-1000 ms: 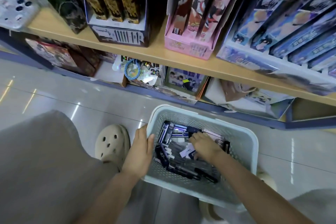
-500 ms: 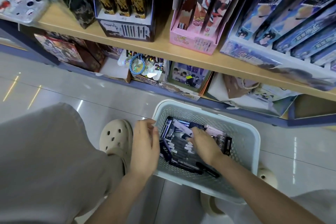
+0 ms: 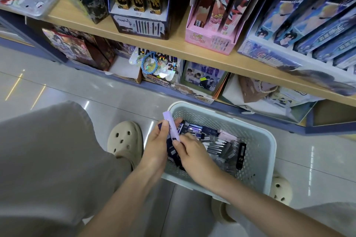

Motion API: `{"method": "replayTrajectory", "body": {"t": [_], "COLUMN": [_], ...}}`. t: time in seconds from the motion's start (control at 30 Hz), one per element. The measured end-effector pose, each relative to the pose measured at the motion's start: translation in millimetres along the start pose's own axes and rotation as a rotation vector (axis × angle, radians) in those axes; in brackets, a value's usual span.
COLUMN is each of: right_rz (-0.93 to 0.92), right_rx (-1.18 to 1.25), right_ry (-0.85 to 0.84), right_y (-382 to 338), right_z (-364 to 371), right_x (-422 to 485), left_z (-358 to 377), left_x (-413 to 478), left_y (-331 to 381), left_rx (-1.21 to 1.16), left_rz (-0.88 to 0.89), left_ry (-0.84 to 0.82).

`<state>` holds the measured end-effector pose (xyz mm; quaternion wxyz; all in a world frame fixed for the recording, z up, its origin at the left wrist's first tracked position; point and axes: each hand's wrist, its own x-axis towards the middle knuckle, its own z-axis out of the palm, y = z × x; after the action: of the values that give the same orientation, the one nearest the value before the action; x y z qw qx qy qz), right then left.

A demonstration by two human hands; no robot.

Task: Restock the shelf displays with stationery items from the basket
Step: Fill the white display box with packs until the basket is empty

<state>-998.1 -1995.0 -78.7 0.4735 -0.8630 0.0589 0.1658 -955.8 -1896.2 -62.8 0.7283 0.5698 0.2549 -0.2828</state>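
As the restock stands: one lilac pack (image 3: pixel 170 127) is lifted out of the heap, and no item in view is on its way to the shelf (image 3: pixel 173 49).
Left to do: by the look of it, nearly everything. The basket (image 3: pixel 221 114) on the floor (image 3: pixel 57 82) holds a thick layer of stock (image 3: pixel 221 146), mostly dark and grey packs. How much was shelved already cannot be told.
Pack: held over the basket's near-left rim and tilted, its upper end pointing toward the shelf and its lower end down among the stock.
Left hand (image 3: pixel 156 145): its grip is closed round the pack, with the thumb across the front and the fingers curled behind. A darker pack seems to sit under the same grip.
Right hand (image 3: pixel 191 151): palm down over the stock, with its fingers (image 3: pixel 176 142) curled at the pack's lower end. Whether they pinch it or only touch it cannot be told.
Arms: both forearms reach down and forward from a crouch, converging at the basket's left side.
Shelf: a pink display (image 3: pixel 210 41) stands directly above, with room in its slots, a likely home for the pack.
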Motion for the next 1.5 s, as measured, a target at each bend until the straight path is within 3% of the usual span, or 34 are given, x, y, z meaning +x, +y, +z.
{"method": "replayTrajectory", "body": {"t": [0.1, 0.2, 0.37, 0.7, 0.93, 1.1, 1.5], "right_rz": [-0.048, 0.033, 0.271, 0.277, 0.322, 0.338, 0.259], "right_rx": [-0.008, -0.030, -0.203, -0.450, -0.306, -0.404, -0.434], "right_ry": [0.024, 0.040, -0.308, -0.491, -0.494, -0.607, -0.544], "right_y": [9, 46, 112, 123, 121, 121, 123], "right_z": [-7, -7, 21, 25, 22, 26, 27], "right_x": [9, 22, 32, 54, 53, 60, 45], "left_z": [-5, -14, -24, -34, -31, -31, -32], "left_x": [2, 4, 4, 7, 4, 3, -3], "left_y": [6, 17, 28, 20, 17, 18, 16], "left_rx": [0.043, 0.115, 0.134, 0.176, 0.137, 0.105, 0.113], "left_rz": [0.098, 0.201, 0.186, 0.141, 0.091, 0.073, 0.053], "left_ry": [0.050, 0.113, 0.119, 0.136, 0.098, 0.089, 0.036]}}
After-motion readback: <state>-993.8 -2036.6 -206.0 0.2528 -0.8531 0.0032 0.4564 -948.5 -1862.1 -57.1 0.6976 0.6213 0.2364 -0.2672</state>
